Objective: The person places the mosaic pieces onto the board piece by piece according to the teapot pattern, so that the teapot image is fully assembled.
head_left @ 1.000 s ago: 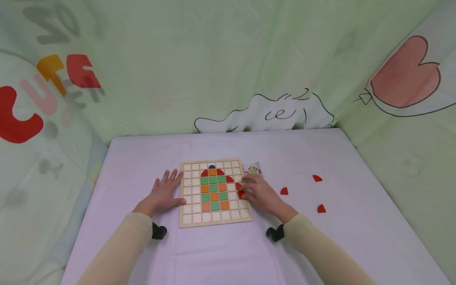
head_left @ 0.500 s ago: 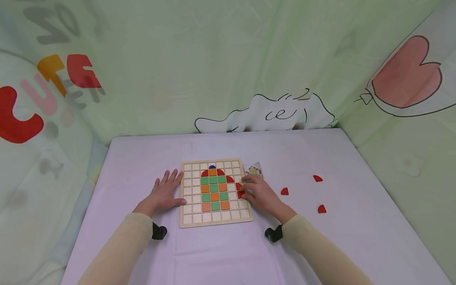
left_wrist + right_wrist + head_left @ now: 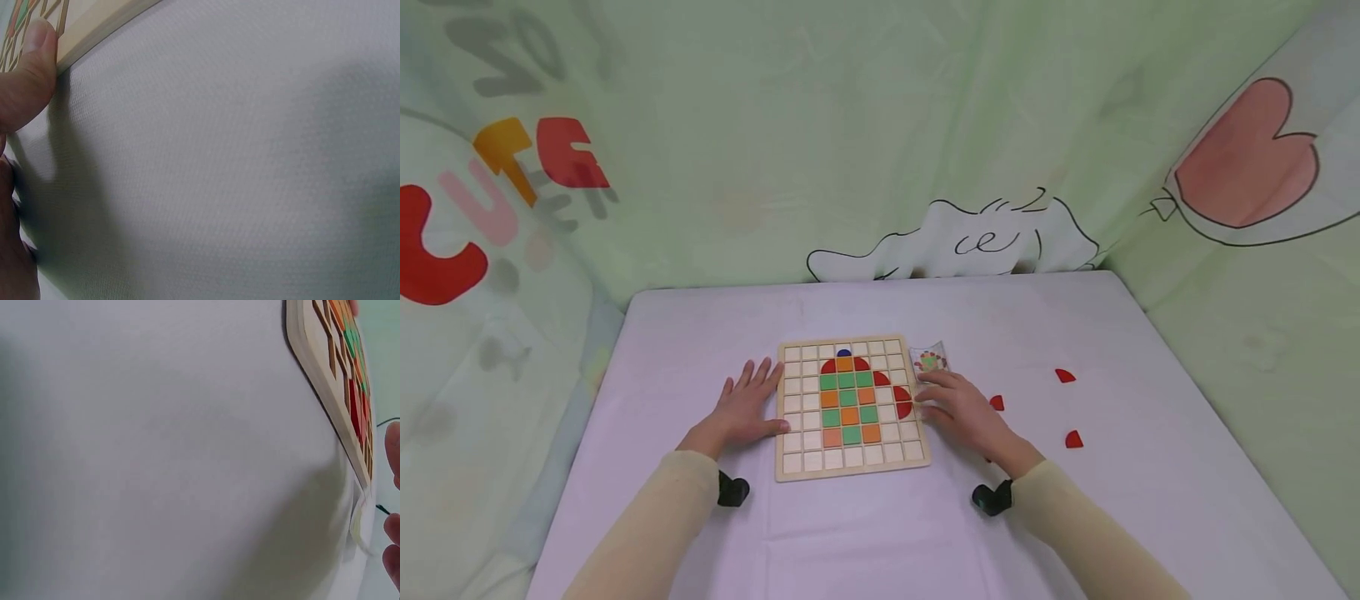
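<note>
A wooden grid board (image 3: pixel 812 461) lies on the table, with green and orange squares, red quarter-circle pieces and a small blue piece set in its cells. My left hand (image 3: pixel 743 410) is spread flat at the board's left side. In the left wrist view its thumb (image 3: pixel 36 65) rests on the wooden rim. Just beyond the right rim is my right hand (image 3: pixel 966 412), fingers extended and loosely bent, with nothing visible between them. Two red quarter-circle pieces (image 3: pixel 903 410) sit one above the other in cells beside those fingertips. Only fingertips of this hand appear in the right wrist view.
A small printed picture card (image 3: pixel 929 359) lies at the board's upper right, just beyond the right hand. Loose red quarter-circle pieces (image 3: pixel 1065 376) are scattered on the table to the right, one partly hidden behind the hand. Printed fabric (image 3: pixel 737 183) hangs around the table.
My right hand has drawn back a little to the right, off the two red quarter-circle pieces, which now show fully in their cells. The left hand keeps its place by the board.
</note>
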`<state>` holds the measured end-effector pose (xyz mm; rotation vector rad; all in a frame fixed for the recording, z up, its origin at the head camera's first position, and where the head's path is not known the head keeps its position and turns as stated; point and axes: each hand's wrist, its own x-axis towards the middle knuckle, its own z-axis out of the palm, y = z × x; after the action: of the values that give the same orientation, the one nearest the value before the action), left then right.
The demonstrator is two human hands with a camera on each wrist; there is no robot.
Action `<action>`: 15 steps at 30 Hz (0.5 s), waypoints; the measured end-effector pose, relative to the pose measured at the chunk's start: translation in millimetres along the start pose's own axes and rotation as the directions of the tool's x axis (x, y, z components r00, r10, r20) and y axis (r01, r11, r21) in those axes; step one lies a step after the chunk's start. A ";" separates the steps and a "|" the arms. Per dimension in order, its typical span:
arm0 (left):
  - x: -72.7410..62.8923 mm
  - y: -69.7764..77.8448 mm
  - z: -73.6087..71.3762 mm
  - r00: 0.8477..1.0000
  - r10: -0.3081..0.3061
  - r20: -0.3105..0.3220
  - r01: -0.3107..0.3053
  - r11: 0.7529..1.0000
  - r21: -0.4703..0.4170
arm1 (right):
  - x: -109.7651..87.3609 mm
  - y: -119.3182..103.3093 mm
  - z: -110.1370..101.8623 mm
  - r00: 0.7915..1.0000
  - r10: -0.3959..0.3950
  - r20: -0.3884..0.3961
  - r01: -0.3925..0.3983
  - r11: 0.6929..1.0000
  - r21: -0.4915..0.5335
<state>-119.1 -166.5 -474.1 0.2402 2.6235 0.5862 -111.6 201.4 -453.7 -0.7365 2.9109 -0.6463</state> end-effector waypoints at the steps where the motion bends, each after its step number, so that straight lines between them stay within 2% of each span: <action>1: -0.1 -0.3 0.2 1.000 0.001 -0.001 -0.001 1.000 -0.002 | -3.1 2.1 -1.7 1.000 0.002 -0.003 -0.002 1.000 -0.003; 9: -1.6 0.0 -1.8 1.000 0.008 0.007 -0.008 1.000 -0.009 | -32.8 24.2 -18.8 0.996 0.087 -0.021 -0.087 0.996 -0.003; 15: -2.4 0.8 -2.5 1.000 0.017 0.011 -0.017 1.000 -0.012 | -55.2 45.1 -27.8 0.994 0.096 -0.059 -0.098 0.995 -0.026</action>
<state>-118.1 -167.3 -470.8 0.2614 2.6092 0.6042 -87.3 273.8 -449.1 -0.5844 2.9922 -0.6267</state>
